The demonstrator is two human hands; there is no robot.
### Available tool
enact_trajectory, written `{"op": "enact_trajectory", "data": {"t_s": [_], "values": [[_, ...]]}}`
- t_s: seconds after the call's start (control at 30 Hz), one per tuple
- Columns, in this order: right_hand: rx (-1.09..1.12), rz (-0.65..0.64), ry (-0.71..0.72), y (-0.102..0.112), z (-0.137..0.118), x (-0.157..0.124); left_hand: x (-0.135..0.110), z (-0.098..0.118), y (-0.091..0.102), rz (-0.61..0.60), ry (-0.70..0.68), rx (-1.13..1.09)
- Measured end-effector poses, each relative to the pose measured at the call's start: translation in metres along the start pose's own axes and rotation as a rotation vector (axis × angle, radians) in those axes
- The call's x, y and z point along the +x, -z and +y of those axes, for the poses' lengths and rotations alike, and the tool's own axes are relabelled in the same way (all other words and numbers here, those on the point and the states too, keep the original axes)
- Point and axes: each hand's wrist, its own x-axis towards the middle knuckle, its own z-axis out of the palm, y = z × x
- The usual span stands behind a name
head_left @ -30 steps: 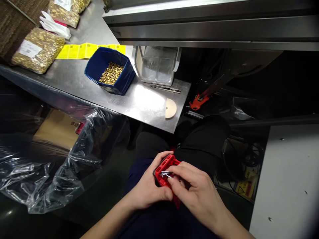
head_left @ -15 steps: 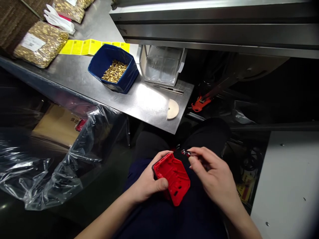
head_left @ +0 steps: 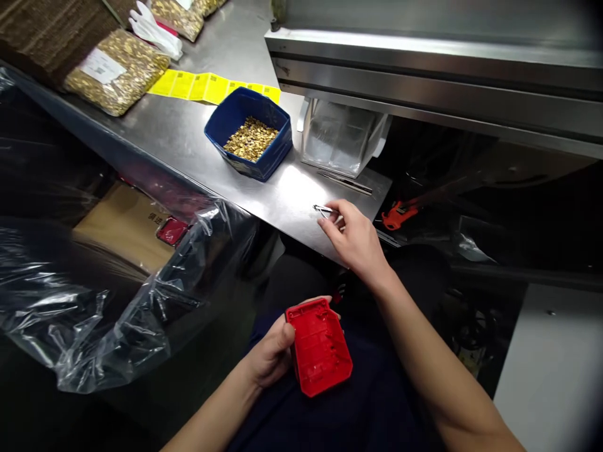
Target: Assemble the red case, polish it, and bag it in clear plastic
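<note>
Over my lap, L hand (head_left: 271,356) clamps the red housing (head_left: 320,355); R hand (head_left: 355,242) pinches tweezers (head_left: 324,210) above the steel bench (head_left: 188,138) edge. Best: tips level, housing flat & steady.

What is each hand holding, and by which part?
The left hand grips the red plastic part by its left edge, thumb on top. The right hand pinches small metal tweezers by their rear end, above the steel table.

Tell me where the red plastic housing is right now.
Head view, bottom centre: the red plastic housing is gripped by the left hand over the lap, below the steel table where the right hand holds tweezers.
</note>
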Motion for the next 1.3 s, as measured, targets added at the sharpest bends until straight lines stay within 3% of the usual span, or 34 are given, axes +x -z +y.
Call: {"op": "enact_trajectory", "data": {"t_s": [0.13, 0.27, 0.57, 0.67, 0.77, 0.83, 0.93, 1.03, 1.17, 1.3], "values": [[-0.268, -0.187, 0.016, -0.034, 0.004, 0.050, -0.004, 0.009, 0.004, -0.067, -0.037, -0.117], [-0.425, -0.271, -0.024, -0.051, 0.012, 0.061, -0.009, 0.015, 0.012, -0.078, -0.047, -0.209], [-0.710, -0.271, -0.059, -0.038, 0.004, 0.049, -0.003, 0.021, 0.020, 0.023, -0.095, -0.345], [-0.535, -0.196, -0.083, -0.021, -0.005, 0.021, -0.005, 0.018, 0.018, 0.023, -0.118, -0.337], [-0.139, -0.190, 0.022, 0.001, -0.017, -0.024, -0.006, 0.010, 0.015, 0.056, -0.126, -0.338], [0.066, -0.296, 0.174, 0.013, -0.024, -0.056, -0.005, 0.004, 0.013, 0.109, -0.129, -0.361], [0.163, -0.551, 0.423, 0.022, -0.025, -0.097, 0.000, -0.003, 0.009, 0.225, -0.128, -0.419], [0.128, -0.610, 0.500, 0.019, -0.015, -0.121, 0.007, -0.005, 0.001, 0.336, -0.116, -0.396], [0.292, -0.500, 0.396, 0.018, 0.003, -0.136, 0.011, -0.007, -0.012, 0.388, -0.116, -0.223], [0.859, -0.286, -0.133, 0.021, 0.016, -0.145, 0.013, -0.010, -0.020, 0.288, -0.124, 0.001]]}}
